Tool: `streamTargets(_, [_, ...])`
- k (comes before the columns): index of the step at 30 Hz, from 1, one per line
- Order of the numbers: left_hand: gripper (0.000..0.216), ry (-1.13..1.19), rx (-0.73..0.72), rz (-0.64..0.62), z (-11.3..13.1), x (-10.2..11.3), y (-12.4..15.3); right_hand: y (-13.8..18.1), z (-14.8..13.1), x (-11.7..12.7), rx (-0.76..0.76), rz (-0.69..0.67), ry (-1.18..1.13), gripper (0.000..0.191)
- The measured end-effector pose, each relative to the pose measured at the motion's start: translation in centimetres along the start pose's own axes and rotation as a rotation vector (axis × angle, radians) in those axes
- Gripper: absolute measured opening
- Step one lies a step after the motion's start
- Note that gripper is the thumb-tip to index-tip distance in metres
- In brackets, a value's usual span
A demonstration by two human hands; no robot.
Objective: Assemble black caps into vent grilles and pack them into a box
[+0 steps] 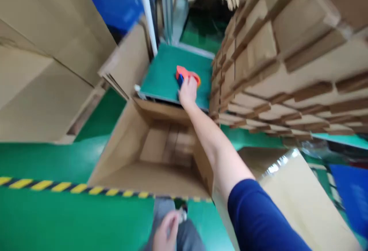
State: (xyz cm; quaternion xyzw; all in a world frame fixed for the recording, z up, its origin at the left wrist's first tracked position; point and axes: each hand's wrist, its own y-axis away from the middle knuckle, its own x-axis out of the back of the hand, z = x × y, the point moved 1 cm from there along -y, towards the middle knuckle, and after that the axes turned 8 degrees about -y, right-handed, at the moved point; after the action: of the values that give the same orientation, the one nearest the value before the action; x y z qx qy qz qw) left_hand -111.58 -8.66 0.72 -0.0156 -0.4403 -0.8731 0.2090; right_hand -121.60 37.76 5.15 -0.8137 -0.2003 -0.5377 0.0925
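On a green-topped platform (pixel 166 61) ahead, a red-orange tape dispenser (pixel 183 71) with a blue part lies under my right hand (pixel 188 89). The fingers of that hand are closed around it, and my right arm stretches over the edge of an open cardboard box (pixel 161 174). The box stands right before me, its flaps up and its bottom panels visible inside. My left hand (pixel 166 233) hangs low in front of my legs, fingers curled together, with nothing seen in it.
Tall stacks of flattened cardboard (pixel 258 59) rise on the right. Large cardboard boxes (pixel 48 101) stand at the left. A cardboard flap (pixel 307 201) sticks out at the lower right. A white post (pixel 148 13) stands behind the platform. Yellow-black tape (pixel 60 187) crosses the green floor.
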Motion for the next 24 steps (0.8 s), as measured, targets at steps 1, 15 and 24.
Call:
streamTargets(1, [0.037,-0.001,0.004,-0.068,0.3,-1.3,1.0,2.1,0.4,0.4,0.152,-0.011,0.020,0.060])
streamTargets(15, [0.044,0.420,-0.027,0.180,4.4,-24.1,8.9,36.5,39.2,25.2,-0.167,0.614,-0.258,0.038])
streamTargets(24, [0.050,0.381,-0.026,0.423,5.4,-27.1,6.9,29.7,52.7,25.5,-0.549,0.096,-0.497,0.066])
